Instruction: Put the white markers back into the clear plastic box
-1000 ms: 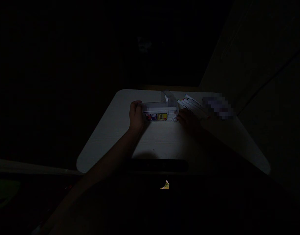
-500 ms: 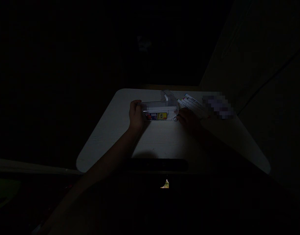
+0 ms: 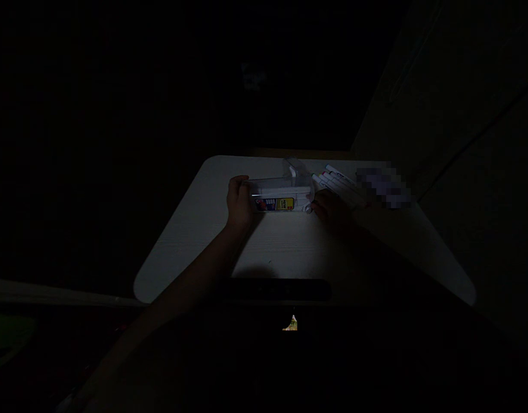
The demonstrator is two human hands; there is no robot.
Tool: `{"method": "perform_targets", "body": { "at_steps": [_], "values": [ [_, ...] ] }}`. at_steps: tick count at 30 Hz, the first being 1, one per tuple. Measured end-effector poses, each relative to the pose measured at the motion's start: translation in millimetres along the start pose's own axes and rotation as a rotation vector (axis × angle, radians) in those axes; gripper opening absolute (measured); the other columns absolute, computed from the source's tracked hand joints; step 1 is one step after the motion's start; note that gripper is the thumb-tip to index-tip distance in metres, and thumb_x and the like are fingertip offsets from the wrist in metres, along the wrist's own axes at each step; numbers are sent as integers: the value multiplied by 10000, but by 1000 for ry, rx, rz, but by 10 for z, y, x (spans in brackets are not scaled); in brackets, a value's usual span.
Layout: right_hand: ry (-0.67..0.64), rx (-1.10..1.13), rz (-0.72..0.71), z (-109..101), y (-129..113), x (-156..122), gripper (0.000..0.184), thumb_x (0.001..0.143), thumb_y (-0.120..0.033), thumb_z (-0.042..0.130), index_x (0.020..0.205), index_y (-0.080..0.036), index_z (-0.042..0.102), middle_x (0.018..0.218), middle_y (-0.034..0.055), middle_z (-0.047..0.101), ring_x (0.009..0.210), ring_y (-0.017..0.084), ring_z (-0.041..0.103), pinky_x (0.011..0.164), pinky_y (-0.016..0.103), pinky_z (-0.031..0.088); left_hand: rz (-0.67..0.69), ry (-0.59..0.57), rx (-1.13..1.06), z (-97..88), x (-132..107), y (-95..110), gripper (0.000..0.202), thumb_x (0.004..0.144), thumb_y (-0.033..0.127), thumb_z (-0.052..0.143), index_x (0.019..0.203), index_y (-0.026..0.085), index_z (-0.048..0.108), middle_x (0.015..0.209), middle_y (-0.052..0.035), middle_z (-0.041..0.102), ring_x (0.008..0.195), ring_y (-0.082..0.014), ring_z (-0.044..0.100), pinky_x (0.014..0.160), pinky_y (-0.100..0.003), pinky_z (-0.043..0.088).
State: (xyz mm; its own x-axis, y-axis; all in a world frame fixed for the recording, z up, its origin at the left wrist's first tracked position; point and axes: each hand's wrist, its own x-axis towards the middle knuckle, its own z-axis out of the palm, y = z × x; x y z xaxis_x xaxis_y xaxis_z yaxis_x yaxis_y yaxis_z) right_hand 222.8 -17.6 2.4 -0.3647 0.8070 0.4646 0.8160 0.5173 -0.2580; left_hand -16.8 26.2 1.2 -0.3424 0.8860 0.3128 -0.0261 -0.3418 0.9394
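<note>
A clear plastic marker case [image 3: 270, 187] lies on its side on the white table, with a colourful label on its near wall. White markers [image 3: 304, 203] lie inside, their ends showing at the right-hand mouth. My left hand [image 3: 239, 202] is wrapped round the case's left end. At the mouth, my right hand [image 3: 330, 207] has its fingers closed on the end of a marker; the dim light hides part of this grip. The case's clear lid [image 3: 293, 172] stands swung up at that end. Several loose markers with coloured ends [image 3: 338, 180] lie just beyond my right hand.
The white table [image 3: 182, 229] has rounded corners and a dark slot or bar [image 3: 276, 289] along its near edge. A blurred pale purple item [image 3: 384, 186] lies at the far right. A dark cable [image 3: 479, 140] runs along the right. Surroundings are very dark.
</note>
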Motion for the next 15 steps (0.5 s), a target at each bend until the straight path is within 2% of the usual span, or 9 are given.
{"method": "perform_targets", "body": {
  "at_steps": [9,15],
  "values": [
    [0,-11,16,-7,-8,4,310,890,-268,407,1060,-125,624,1064,151,619,991,237,545,882,379,439,-28,12,-15,14,-2,4,153,764,238,487,892,225,570,770,-6,542,695,-127,482,594,-240,399],
    [57,-3,23,-15,-23,-13,299,890,-291,409,1046,-157,627,1057,131,631,981,234,553,871,383,450,29,10,-10,13,4,-40,149,790,326,510,890,229,563,785,-10,540,712,-130,494,606,-240,413]
  ]
}}
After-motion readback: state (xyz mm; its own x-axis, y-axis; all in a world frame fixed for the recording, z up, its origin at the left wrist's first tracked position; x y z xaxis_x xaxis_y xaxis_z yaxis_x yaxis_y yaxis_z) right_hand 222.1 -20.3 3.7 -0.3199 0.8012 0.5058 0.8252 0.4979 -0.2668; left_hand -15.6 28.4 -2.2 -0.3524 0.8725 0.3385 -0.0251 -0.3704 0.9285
